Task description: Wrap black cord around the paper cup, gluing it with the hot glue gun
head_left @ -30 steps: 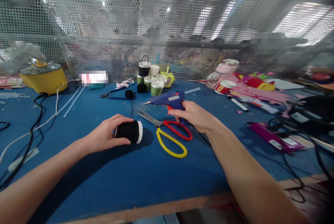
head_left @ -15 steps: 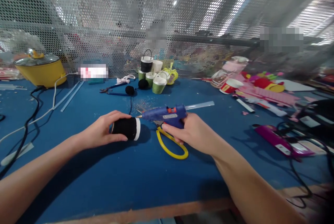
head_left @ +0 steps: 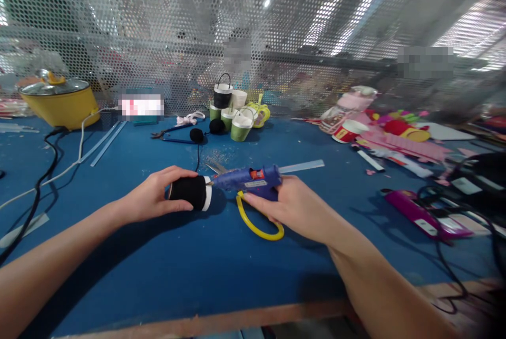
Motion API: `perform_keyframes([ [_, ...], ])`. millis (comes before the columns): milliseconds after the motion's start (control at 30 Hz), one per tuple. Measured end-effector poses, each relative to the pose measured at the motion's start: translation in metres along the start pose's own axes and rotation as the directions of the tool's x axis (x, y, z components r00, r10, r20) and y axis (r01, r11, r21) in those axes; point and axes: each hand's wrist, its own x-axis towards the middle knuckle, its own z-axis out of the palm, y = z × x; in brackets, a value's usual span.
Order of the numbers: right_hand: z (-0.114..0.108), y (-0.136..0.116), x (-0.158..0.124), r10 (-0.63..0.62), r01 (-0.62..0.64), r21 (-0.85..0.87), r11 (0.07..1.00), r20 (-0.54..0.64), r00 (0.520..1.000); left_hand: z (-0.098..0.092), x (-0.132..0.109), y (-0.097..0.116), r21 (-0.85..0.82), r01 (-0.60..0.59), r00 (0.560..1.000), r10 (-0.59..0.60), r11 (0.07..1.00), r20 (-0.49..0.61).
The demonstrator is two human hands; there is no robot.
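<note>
My left hand (head_left: 148, 196) grips a small cup wrapped in black yarn (head_left: 185, 194), tipped on its side with its white rim to the right. In my right hand (head_left: 296, 202) is a blue hot glue gun (head_left: 253, 181), a clear glue stick (head_left: 302, 166) jutting from its back. Its nozzle meets the cup at the edge between black yarn and white rim. Under the gun lie scissors with a yellow handle (head_left: 261, 233); their blades are partly covered. A black yarn ball (head_left: 196, 135) sits beyond the cup, its strand trailing toward it.
Small cups with handles (head_left: 241, 127) are grouped at the back, beside pliers (head_left: 174, 131). At left stand a yellow pot (head_left: 59, 107) and cables (head_left: 39, 186). A purple device (head_left: 427, 215) and pink craft pieces (head_left: 407, 144) lie on the right. Perforated metal (head_left: 190, 38) closes off the back.
The glue gun's nozzle has moved down slightly along the cup's rim, and its body has tilted. My left hand keeps its hold on the cup.
</note>
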Motion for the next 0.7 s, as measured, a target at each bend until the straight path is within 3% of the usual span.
perform_keyframes([
  [333, 0.0013, 0.0033, -0.0022, -0.120, 0.119, -0.057, 0.991, -0.011, 0.993, 0.0011, 0.0002, 0.0008, -0.007, 0.049, 0.999, -0.049, 0.999, -0.015],
  [500, 0.0009, 0.0032, -0.0047, -0.105, 0.109, -0.159, 0.981, 0.037, 0.994, 0.0018, 0.0002, 0.0001, -0.001, 0.066, 0.997, -0.066, 0.998, -0.025],
  [700, 0.0003, -0.0008, -0.0072, -0.161, 0.160, -0.193, 0.968, 0.007, 0.987, 0.0021, 0.0008, 0.0012, -0.005, 0.091, 0.995, -0.091, 0.996, -0.029],
])
